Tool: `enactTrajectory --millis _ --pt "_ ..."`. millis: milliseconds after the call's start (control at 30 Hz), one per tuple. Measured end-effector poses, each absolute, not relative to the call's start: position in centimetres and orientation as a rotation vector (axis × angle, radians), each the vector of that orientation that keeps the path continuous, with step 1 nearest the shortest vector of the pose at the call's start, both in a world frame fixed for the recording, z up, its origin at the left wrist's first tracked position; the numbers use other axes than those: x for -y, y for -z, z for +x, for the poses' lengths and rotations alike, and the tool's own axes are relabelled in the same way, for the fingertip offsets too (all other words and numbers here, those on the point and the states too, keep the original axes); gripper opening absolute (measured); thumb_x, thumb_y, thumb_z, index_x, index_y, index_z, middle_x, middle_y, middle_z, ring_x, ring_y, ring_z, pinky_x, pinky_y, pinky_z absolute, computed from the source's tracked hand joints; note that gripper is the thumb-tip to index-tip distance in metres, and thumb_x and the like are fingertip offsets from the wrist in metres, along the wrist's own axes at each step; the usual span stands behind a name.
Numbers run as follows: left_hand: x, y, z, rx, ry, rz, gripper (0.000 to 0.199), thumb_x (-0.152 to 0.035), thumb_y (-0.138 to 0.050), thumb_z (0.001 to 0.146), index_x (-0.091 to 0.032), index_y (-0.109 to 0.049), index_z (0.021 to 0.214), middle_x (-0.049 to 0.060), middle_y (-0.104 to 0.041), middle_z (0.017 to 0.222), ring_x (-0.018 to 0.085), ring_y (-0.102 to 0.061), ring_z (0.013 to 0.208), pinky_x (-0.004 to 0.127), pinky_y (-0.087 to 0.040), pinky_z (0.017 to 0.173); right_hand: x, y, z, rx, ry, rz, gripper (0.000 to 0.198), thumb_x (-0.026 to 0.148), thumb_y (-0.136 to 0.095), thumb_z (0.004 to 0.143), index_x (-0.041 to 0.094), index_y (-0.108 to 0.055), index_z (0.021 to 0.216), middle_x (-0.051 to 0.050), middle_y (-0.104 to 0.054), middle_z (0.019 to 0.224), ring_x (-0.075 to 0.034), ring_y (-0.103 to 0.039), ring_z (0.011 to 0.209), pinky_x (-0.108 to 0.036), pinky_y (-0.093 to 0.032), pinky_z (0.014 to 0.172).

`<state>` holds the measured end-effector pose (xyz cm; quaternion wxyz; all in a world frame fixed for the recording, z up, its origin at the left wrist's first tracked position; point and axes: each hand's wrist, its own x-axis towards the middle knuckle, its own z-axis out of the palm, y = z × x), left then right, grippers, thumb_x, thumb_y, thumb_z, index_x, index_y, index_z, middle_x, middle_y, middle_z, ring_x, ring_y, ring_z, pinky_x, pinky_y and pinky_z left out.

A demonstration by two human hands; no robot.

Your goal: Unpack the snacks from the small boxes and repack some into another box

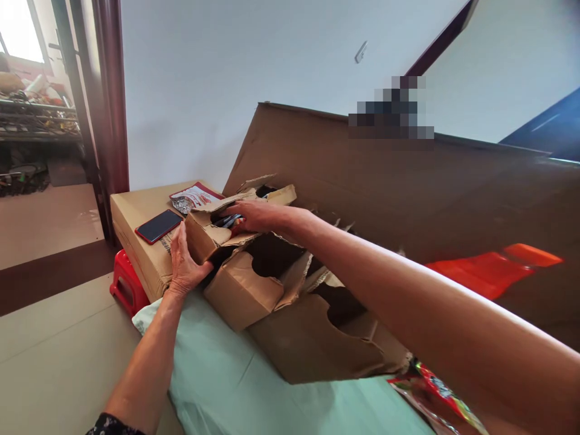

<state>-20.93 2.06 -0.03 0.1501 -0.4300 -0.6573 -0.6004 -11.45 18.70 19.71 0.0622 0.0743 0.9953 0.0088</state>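
Note:
My left hand [185,263] is at the near left end of a small torn-topped cardboard box [202,235]. Its fingers point upward along the box's side, and the thumb lies by the lower corner. My right hand [254,215] reaches into that box from the right, fingers bent. Slim dark and whitish items [229,219] show at its fingertips, too small to name; part of the fingers is hidden. Beside this box sit another cut-out cardboard box [244,290] and a larger one [312,344], both with rounded notches in their walls.
A phone [158,226] and an opened red-and-white packet [194,196] lie on a flat carton [149,260]. A red stool [129,281] stands beneath it. Pale green cloth [235,368] lies under the boxes. A large cardboard sheet [326,157] leans behind; colourful packets [439,393] lie lower right.

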Motion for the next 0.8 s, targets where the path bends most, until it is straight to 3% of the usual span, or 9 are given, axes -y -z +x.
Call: enactTrajectory --millis 367,600,800 --pt "-2.1 0.0 -20.7 1.900 1.737 -1.227 0.121 -0.024 -0.082 0.060 -0.021 -0.017 0.163 0.019 -0.037 0.162 0.039 -0.036 0.151 0.056 -0.028 0.127 -20.2 -19.6 -12.9 -2.832 0.164 0.088 0.064 0.021 -0.077 0.080 0.024 -0.064 0.143 -0.005 -0.069 0.139 -0.023 -0.068 0.120 -0.030 -0.052 0.102" --pt "-2.2 0.0 -20.5 1.908 1.738 -1.175 0.117 -0.027 -0.082 0.064 -0.020 -0.019 0.162 0.020 -0.039 0.161 0.039 -0.036 0.151 0.055 -0.029 0.127 -18.4 -17.6 -14.5 -3.041 -0.079 0.242 0.045 0.019 -0.058 0.095 0.023 -0.067 0.139 -0.011 -0.066 0.142 -0.027 -0.064 0.127 -0.032 -0.049 0.101" --pt "-2.4 0.2 -20.4 1.897 1.728 -1.145 0.117 -0.027 -0.083 0.062 -0.020 -0.022 0.161 0.020 -0.041 0.159 0.038 -0.036 0.151 0.054 -0.030 0.126 -18.0 -17.6 -14.7 -3.003 -0.163 0.229 0.037 0.020 -0.059 0.094 0.023 -0.075 0.127 -0.012 -0.073 0.130 -0.028 -0.068 0.120 -0.032 -0.051 0.093"
